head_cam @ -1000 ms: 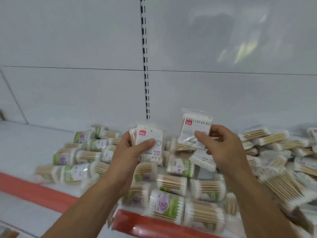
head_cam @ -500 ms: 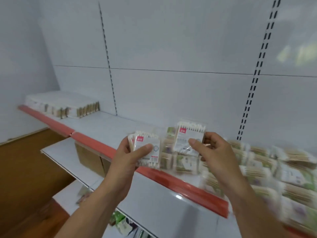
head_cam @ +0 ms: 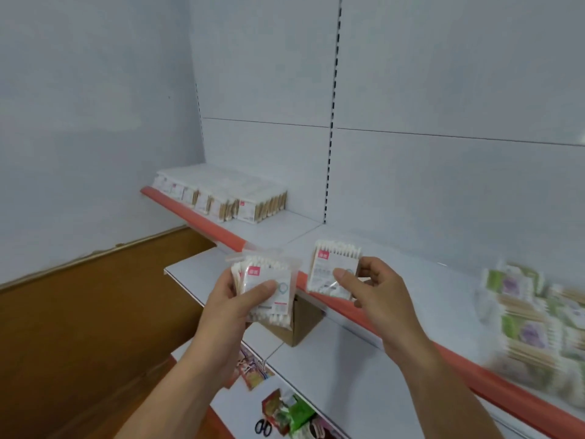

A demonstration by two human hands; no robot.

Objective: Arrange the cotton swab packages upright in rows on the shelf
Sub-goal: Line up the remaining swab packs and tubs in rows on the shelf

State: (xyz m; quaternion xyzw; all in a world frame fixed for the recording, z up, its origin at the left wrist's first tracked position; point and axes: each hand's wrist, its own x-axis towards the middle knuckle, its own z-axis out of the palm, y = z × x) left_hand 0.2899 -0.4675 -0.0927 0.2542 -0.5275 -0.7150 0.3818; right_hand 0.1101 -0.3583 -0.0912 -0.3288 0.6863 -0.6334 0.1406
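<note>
My left hand [head_cam: 235, 301] grips a small stack of flat cotton swab packages [head_cam: 269, 288] with red labels, thumb across the front. My right hand [head_cam: 378, 289] pinches a single swab package [head_cam: 329, 269] between thumb and fingers, held upright. Both hands hover in front of the white shelf [head_cam: 395, 258] with its red front strip. At the shelf's far left end stand rows of upright swab packages [head_cam: 228, 198]. A blurred pile of green and purple labelled swab packs [head_cam: 531, 324] lies on the shelf at the right.
A lower white shelf [head_cam: 332, 369] holds a cardboard box [head_cam: 296, 321]. Below it are coloured packets [head_cam: 285, 410] and black scissors [head_cam: 262, 427]. A brown wooden floor [head_cam: 95, 312] lies at the left, beside a grey wall.
My view has swung left, away from the loose pile toward the shelf's left end with the standing rows. Both hands keep their packages and have stayed close together.
</note>
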